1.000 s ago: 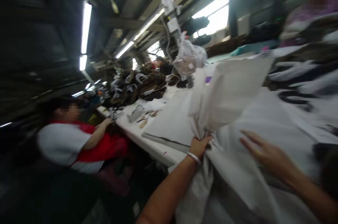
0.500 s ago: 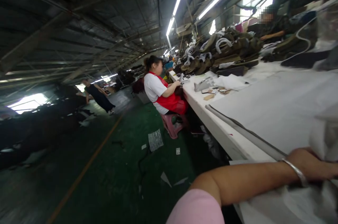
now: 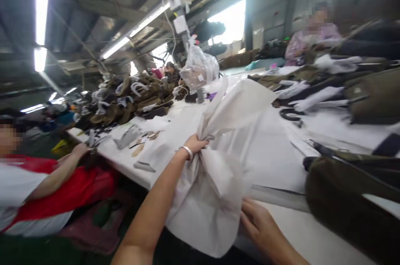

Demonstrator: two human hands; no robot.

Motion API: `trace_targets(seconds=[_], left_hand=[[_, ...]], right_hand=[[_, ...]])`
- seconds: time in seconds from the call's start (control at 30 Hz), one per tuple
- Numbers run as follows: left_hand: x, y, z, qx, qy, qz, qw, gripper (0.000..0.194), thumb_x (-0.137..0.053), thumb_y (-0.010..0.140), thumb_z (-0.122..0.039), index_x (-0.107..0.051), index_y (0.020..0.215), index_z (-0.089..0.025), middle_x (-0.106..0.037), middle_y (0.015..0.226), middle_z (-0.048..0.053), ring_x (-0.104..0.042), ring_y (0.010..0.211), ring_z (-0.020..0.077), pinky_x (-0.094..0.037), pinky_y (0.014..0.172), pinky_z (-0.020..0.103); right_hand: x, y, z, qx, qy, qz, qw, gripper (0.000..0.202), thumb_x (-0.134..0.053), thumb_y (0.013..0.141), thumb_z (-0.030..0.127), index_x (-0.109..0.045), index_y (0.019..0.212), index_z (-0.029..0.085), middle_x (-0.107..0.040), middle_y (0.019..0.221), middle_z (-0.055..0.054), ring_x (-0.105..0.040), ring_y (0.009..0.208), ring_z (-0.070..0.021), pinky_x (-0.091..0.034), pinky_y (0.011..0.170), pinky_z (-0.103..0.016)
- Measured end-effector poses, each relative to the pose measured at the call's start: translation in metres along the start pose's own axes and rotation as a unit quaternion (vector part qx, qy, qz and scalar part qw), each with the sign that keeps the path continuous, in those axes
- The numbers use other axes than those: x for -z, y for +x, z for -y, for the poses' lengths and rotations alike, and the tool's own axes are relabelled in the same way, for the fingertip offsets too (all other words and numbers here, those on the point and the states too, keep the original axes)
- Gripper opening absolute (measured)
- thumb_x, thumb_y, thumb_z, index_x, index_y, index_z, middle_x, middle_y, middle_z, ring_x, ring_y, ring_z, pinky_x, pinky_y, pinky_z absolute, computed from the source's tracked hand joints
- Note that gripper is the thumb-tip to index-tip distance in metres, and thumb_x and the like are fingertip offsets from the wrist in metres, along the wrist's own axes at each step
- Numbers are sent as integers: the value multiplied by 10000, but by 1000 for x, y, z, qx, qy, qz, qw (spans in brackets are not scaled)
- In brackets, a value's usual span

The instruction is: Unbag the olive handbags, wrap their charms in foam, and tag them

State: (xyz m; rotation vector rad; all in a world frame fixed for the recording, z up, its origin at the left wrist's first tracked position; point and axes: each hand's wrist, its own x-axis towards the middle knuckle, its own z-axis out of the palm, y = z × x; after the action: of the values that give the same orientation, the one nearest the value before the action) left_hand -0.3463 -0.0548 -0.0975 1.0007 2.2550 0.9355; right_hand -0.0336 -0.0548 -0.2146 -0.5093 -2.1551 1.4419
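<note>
Here, left hand [image 3: 196,145] bunched crumpled white fabric sheet [image 3: 218,165] | right hand [image 3: 259,225] pinched its lower edge | smooth white table [image 3: 281,161]

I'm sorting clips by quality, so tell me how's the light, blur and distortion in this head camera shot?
Head view: ceiling tube lights and the window blow out white; edges smear with motion blur, worst at the olive bag; the white fabric in the left hand and right hand stays fairly sharp; wide-angle tilt bends the table.
</note>
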Motion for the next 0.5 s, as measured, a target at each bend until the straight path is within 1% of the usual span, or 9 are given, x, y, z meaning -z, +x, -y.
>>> trace_targets(seconds=[0.03,0.07,0.1,0.17,0.23,0.3,0.37,0.43,0.5], left_hand=[[-3,11,-3,-4,35,7,999,304,-658,971,-346,-650,1211,-160,-657,1248,87,-660,1086,256,-576,923,459],[-8,21,-6,-8,65,12,998,307,-660,969,-344,-649,1214,-159,-654,1256,87,-657,1098,261,-572,933,463],[-14,29,-9,-13,90,15,996,301,-656,972,-343,-651,1218,-169,-649,1271,91,-651,1110,260,-568,942,464],[-31,43,-12,-21,124,13,992,323,-657,971,-342,-638,1246,-175,-638,1294,97,-645,1128,262,-563,952,473],[-50,56,-11,-22,140,5,990,341,-656,972,-342,-625,1269,-177,-634,1302,103,-646,1130,260,-564,951,475],[-68,66,-8,-14,145,-6,989,347,-658,971,-343,-622,1272,-173,-636,1296,103,-649,1124,260,-567,946,476],[-80,74,-4,-3,141,-15,990,342,-661,970,-341,-626,1263,-170,-642,1284,102,-653,1116,257,-569,941,472],[-84,78,-1,5,129,-19,991,335,-658,971,-346,-630,1254,-169,-646,1274,99,-657,1105,255,-573,932,465],[-84,79,0,4,111,-16,994,334,-653,975,-350,-631,1252,-164,-651,1263,98,-663,1092,251,-577,923,460]], right_hand=[[1,-2,1,-9,21,-10,1000,371,-523,967,434,-792,1147,252,-709,1318,-94,-635,1267,-312,-476,1123,-477],[5,-3,0,-27,31,-50,998,392,-504,983,463,-787,1154,253,-715,1308,-87,-634,1272,-299,-466,1134,-464],[11,-2,-5,-52,30,-114,992,425,-500,982,495,-772,1188,242,-699,1336,-90,-607,1308,-298,-433,1163,-469],[27,8,-21,-96,19,-242,965,578,-500,954,562,-673,1350,179,-576,1487,-124,-499,1415,-318,-352,1215,-492],[43,29,-41,-129,10,-302,945,782,-473,928,612,-493,1507,88,-381,1621,-178,-409,1474,-341,-331,1224,-494],[53,55,-56,-156,-20,-322,933,888,-455,913,634,-367,1567,39,-279,1656,-220,-369,1492,-367,-336,1217,-507],[55,83,-64,-161,-64,-330,928,887,-475,911,604,-331,1581,41,-278,1655,-229,-303,1519,-383,-293,1230,-534],[48,106,-65,-143,-90,-322,931,818,-521,915,520,-372,1563,44,-349,1624,-234,-269,1530,-394,-257,1240,-551],[34,124,-60,-112,-103,-296,943,689,-571,925,426,-474,1504,66,-459,1557,-235,-346,1492,-400,-271,1227,-567]])
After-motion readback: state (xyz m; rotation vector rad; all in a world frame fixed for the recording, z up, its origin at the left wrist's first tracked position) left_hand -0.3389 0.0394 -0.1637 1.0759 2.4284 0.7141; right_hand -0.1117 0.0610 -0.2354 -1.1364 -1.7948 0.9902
